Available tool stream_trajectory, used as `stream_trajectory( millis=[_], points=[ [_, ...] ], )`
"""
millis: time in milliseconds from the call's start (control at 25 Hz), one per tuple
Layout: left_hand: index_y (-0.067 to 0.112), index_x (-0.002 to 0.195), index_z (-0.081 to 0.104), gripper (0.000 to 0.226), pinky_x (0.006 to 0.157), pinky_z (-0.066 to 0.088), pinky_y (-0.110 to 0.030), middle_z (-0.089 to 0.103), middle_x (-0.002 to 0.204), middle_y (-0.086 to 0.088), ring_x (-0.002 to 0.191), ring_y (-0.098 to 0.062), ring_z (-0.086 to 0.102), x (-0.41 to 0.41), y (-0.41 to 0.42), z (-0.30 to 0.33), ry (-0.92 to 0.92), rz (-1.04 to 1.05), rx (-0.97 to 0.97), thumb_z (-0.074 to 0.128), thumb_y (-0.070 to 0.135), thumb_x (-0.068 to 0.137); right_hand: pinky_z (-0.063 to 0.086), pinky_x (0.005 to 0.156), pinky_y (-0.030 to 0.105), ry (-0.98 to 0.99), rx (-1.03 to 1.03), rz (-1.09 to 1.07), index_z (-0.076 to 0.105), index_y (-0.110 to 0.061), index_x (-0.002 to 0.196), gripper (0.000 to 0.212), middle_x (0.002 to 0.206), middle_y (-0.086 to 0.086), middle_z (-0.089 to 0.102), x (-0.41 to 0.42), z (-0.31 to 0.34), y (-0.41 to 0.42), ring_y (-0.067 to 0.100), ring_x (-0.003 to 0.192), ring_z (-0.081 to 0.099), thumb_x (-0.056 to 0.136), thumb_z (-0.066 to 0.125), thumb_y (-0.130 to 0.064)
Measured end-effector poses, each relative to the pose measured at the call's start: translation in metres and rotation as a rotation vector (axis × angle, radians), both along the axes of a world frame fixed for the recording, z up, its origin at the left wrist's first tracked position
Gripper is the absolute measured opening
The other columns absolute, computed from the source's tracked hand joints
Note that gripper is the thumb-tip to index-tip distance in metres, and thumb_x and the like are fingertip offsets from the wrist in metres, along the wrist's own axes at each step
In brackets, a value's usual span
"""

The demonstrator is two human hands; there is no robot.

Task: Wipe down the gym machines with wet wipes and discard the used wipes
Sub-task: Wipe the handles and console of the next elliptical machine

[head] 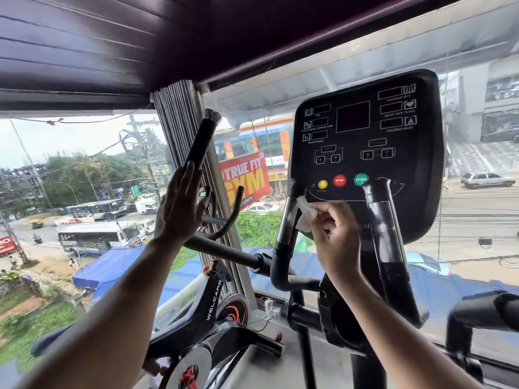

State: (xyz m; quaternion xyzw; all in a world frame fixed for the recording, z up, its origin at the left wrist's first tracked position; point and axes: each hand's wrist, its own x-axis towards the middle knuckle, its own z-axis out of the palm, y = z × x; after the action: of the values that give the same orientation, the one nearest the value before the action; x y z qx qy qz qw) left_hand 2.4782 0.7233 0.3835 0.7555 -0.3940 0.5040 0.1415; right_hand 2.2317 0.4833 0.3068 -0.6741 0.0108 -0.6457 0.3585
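The right hand (334, 231) pinches a crumpled white wet wipe (304, 216) between thumb and curled fingers and presses it against the left fixed handlebar (286, 228) of the elliptical machine, just below the lower left corner of the console (365, 141). Bunching the wipe this way gives a firm pad to push along the curved bar, which seems to be the part being cleaned at this point.

The left hand (179, 203) is released, its fingers straight and together, the palm laid flat against the black foam grip of the machine's moving arm (200, 141). It probably rests there to keep that swinging arm from drifting while the other hand rubs, or to steady the body.

The console's 3 round buttons, yellow, red and green, sit just above the wipe and look untouched by it. A spin bike (213, 313) stands to the left by the window (84, 192), likely among the machines left to wipe. No bin for the used wipe is in view.
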Motion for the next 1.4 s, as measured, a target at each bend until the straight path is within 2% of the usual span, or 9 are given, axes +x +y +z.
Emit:
stream_trajectory(
  millis=[320,480,560,640,760,1000,1080,1280,1400],
  points=[
    [0.018,0.164,0.027,0.072,0.100,0.053,-0.055,0.019,0.172,-0.005,0.156,-0.032,0.024,-0.005,-0.003,-0.005,0.018,0.099,-0.008,0.061,0.021,0.101,0.055,0.074,0.030,0.020,-0.091,-0.088,0.068,-0.004,0.097,0.014,0.099,0.005,0.061,0.026,0.023,-0.001,0.017,0.082,0.062,0.088,0.066,0.008],
    [0.022,0.166,0.020,0.067,0.126,0.017,-0.060,0.012,0.174,-0.004,0.160,-0.029,0.010,-0.032,-0.009,-0.006,0.077,0.098,-0.043,0.041,0.046,0.107,0.057,0.074,0.033,0.092,-0.108,-0.054,0.071,-0.005,0.097,0.009,0.098,0.004,0.061,0.016,0.026,-0.007,0.018,0.080,0.063,0.092,0.066,0.002],
    [0.025,0.166,0.018,0.069,0.126,0.020,-0.058,0.010,0.174,0.001,0.160,-0.024,0.012,-0.075,-0.027,-0.044,0.205,-0.073,-0.136,0.037,0.053,0.106,0.056,0.073,0.033,0.058,-0.042,-0.083,0.071,-0.007,0.097,0.010,0.097,0.003,0.061,0.018,0.036,-0.011,0.015,0.079,0.063,0.093,0.065,0.000],
    [0.032,0.166,0.015,0.067,0.113,0.046,-0.049,0.010,0.173,0.013,0.156,-0.014,0.025,-0.132,-0.058,-0.103,0.404,-0.298,-0.138,0.038,0.054,0.106,0.055,0.073,0.031,0.003,-0.015,-0.098,0.070,-0.010,0.097,0.010,0.096,0.001,0.062,0.021,0.041,-0.010,0.013,0.079,0.062,0.094,0.066,-0.001],
    [0.039,0.164,0.015,0.063,0.104,0.048,-0.036,0.012,0.170,0.025,0.149,0.008,0.025,-0.180,-0.107,-0.151,0.543,-0.432,-0.216,0.040,0.051,0.107,0.055,0.075,0.032,0.035,-0.090,-0.061,0.069,-0.009,0.095,0.006,0.096,-0.001,0.061,0.023,0.030,-0.002,0.016,0.081,0.062,0.095,0.067,-0.004],
    [0.015,0.157,0.037,0.058,0.066,0.060,-0.038,0.050,0.154,-0.003,0.119,-0.023,0.061,-0.165,-0.131,-0.158,0.369,-0.333,-0.396,0.041,0.046,0.108,0.053,0.078,0.029,0.016,-0.041,-0.139,0.070,-0.008,0.095,0.015,0.097,0.003,0.065,0.029,0.037,-0.010,0.017,0.088,0.062,0.092,0.062,0.004],
    [0.014,0.156,0.039,0.058,0.063,0.059,-0.038,0.052,0.152,-0.005,0.117,-0.022,0.059,-0.164,-0.132,-0.161,0.318,-0.317,-0.398,0.039,0.048,0.109,0.043,0.076,0.020,0.118,-0.255,-0.257,0.073,-0.008,0.094,0.013,0.099,0.004,0.063,0.031,0.051,-0.005,0.020,0.093,0.055,0.091,0.065,0.002],
    [0.013,0.154,0.039,0.058,0.062,0.060,-0.037,0.054,0.151,-0.006,0.119,-0.024,0.063,-0.161,-0.132,-0.162,0.287,-0.327,-0.377,0.036,0.049,0.110,0.058,0.080,0.046,0.778,-0.839,-0.428,0.069,0.000,0.100,0.016,0.105,0.015,0.067,0.018,0.121,0.007,0.033,0.103,0.062,0.089,0.060,0.007],
    [0.016,0.157,0.037,0.058,0.062,0.062,-0.040,0.053,0.152,-0.005,0.117,-0.027,0.065,-0.161,-0.132,-0.161,0.309,-0.342,-0.379,0.038,0.050,0.109,0.054,0.071,0.025,1.154,-0.897,-0.295,0.067,-0.010,0.094,0.008,0.097,0.007,0.070,0.017,0.173,0.015,0.017,0.085,0.067,0.096,0.063,-0.004]
  ],
)
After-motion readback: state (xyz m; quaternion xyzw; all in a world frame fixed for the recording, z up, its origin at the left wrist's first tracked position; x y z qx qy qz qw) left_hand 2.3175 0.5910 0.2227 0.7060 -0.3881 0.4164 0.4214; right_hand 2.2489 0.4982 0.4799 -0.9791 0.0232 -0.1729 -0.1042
